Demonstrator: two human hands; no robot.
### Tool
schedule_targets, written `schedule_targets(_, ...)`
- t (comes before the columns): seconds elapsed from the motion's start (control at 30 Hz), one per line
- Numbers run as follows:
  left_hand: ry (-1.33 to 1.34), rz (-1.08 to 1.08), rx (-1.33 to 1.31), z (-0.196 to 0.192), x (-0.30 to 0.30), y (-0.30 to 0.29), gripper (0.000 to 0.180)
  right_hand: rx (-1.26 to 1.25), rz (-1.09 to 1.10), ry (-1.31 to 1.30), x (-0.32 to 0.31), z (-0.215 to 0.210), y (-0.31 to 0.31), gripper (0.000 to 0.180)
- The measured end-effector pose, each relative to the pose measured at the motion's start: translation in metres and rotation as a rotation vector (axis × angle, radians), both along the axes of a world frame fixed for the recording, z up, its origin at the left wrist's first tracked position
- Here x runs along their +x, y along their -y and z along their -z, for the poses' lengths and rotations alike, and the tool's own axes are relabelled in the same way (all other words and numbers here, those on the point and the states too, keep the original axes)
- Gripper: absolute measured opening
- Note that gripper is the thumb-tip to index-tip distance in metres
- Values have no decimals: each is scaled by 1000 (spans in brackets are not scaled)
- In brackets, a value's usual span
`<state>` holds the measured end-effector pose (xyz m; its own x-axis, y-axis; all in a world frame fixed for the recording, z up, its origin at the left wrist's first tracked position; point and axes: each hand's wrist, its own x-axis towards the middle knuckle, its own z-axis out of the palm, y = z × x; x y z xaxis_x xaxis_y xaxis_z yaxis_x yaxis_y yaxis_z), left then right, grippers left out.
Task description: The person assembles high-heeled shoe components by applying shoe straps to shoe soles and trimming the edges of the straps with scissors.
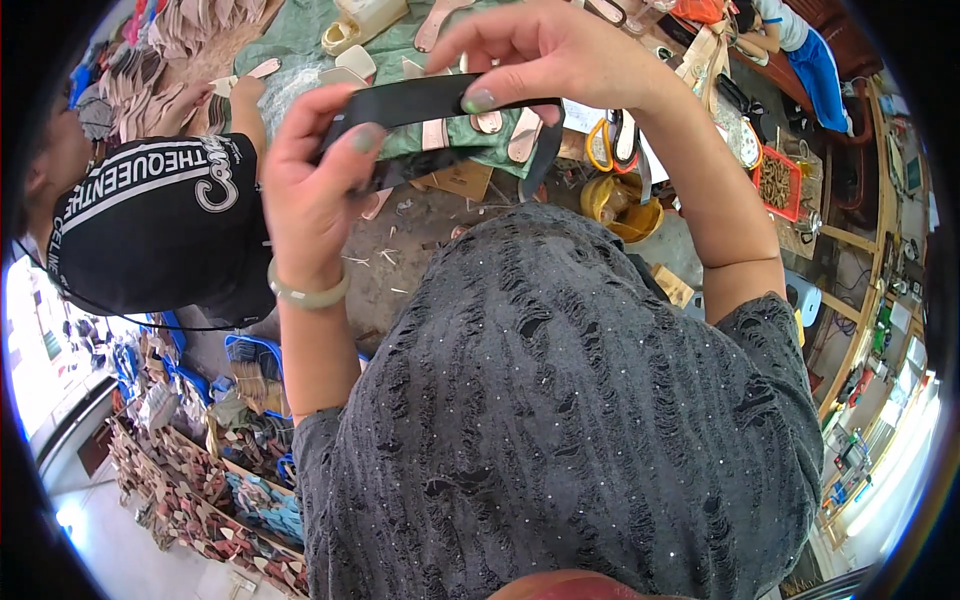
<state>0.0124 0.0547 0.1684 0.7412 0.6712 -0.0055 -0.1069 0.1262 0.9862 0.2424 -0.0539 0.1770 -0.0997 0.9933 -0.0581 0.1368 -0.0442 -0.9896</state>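
A wide black strap [425, 101] is stretched between my two hands above the workbench. My left hand [312, 190], with a pale bangle on its wrist, is closed round one end, thumb on top. Further along, my right hand [565, 62] pinches the strap between thumb and fingers. A loose dark end [543, 160] hangs below the right hand, and more black material dangles under the left one; I cannot make out its shape. Beneath them, beige sole-shaped pieces [524, 136] lie on a green cloth [300, 35].
A person in a black shirt [150, 215] works close on my left. Orange-handled scissors [600, 146] lie at the bench's right, above a yellow bucket [640, 222]. Farther right stands a red basket [797, 190]. Shelves of cut pieces [200, 480] fill the lower left.
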Motion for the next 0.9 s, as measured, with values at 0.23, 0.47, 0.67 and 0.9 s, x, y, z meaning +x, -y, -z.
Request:
schedule_targets(0.23,225,-132,149,-10,-65,-14,30,-274,-48,55,32,41,36,16)
schedule_targets(0.47,-203,-359,146,45,-111,-34,22,-426,209,98,115,67,89,12)
schedule_targets(0.67,-412,-427,-14,128,-152,-41,21,-342,362,206,145,79,100,18)
schedule_targets(0.9,-496,-295,-212,211,-183,-24,19,-149,642,171,119,84,74,29)
